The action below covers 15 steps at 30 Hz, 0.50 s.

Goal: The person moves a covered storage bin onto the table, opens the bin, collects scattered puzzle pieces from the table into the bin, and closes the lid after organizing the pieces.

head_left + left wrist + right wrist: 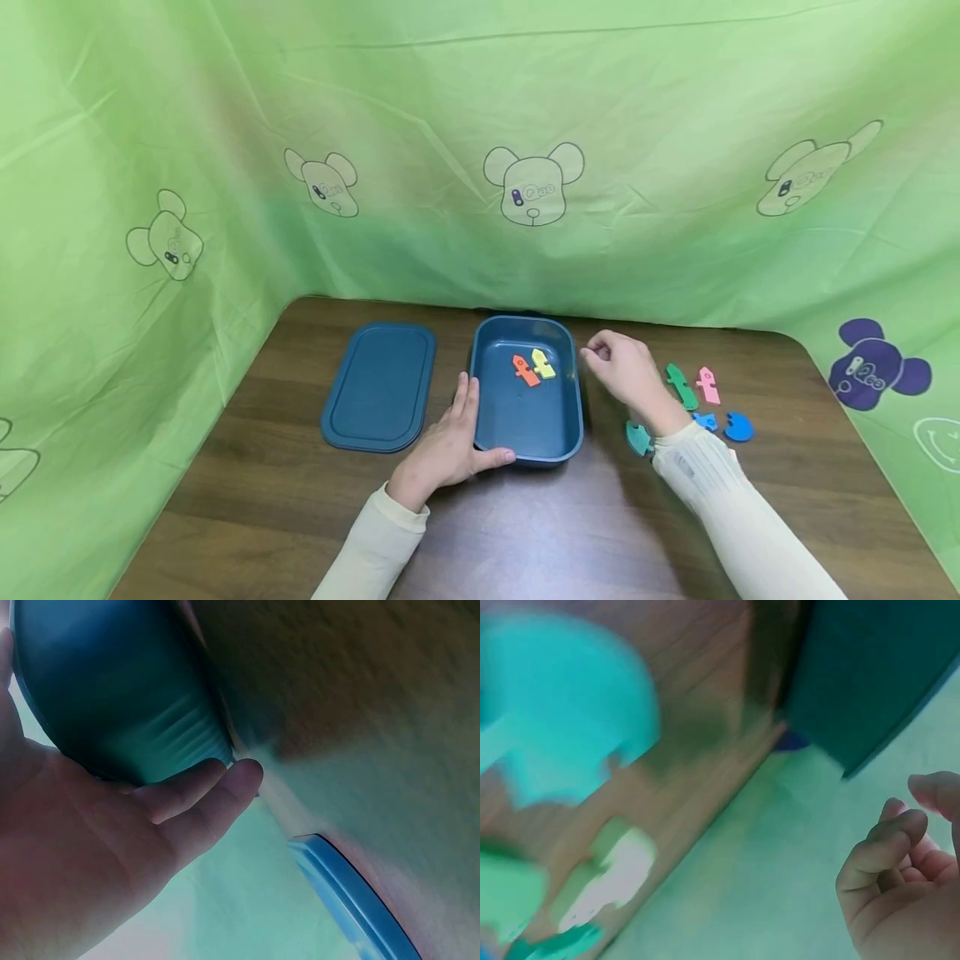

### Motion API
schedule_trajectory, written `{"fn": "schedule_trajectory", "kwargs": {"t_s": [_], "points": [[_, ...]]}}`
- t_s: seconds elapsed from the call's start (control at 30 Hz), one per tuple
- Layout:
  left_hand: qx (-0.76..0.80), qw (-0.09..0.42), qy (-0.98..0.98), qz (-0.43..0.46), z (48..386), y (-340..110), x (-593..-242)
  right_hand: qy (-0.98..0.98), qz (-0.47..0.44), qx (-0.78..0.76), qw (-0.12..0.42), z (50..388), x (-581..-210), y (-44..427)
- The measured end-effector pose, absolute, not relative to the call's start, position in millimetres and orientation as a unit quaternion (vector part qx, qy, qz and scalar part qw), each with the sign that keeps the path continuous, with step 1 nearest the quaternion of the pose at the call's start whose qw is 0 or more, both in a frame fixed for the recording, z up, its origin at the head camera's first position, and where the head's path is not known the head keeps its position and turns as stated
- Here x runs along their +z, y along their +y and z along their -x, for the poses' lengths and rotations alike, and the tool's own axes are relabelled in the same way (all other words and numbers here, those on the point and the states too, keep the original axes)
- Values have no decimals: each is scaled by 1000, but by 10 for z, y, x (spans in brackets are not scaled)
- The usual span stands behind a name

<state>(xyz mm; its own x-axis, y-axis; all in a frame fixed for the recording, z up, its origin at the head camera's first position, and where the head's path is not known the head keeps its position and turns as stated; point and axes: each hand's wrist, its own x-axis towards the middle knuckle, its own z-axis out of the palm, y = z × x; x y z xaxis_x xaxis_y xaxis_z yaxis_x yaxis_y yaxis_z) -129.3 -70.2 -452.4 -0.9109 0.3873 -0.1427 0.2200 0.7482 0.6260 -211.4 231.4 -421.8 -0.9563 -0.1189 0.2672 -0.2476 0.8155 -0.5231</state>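
Note:
In the head view a dark blue box (517, 417) holds an orange piece (526, 371) and a yellow piece (542, 364). My left hand (446, 442) lies against it, straight fingers along the left wall and thumb at the front rim; the left wrist view shows those fingers (214, 799) touching the wall. Beyond the box's right wall my right hand (626, 371) is raised, fingers loosely curled. In the right wrist view its thumb stands apart from the fingers (885, 859), with nothing visible between them.
The blue lid (381, 387) lies left of the box. Right of it are green (682, 387), pink (707, 385), teal (638, 438) and blue (738, 427) pieces, with another blue piece (705, 422) partly behind the right wrist. A green curtain (420, 250) borders the table.

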Motion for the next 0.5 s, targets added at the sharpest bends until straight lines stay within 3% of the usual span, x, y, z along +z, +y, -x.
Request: {"fn": "schedule_trajectory", "kwargs": {"t_s": [0.5], "points": [[316, 133, 925, -162, 1275, -698, -4517, -970, 3, 228, 90, 1853, -4353, 3701]]}}
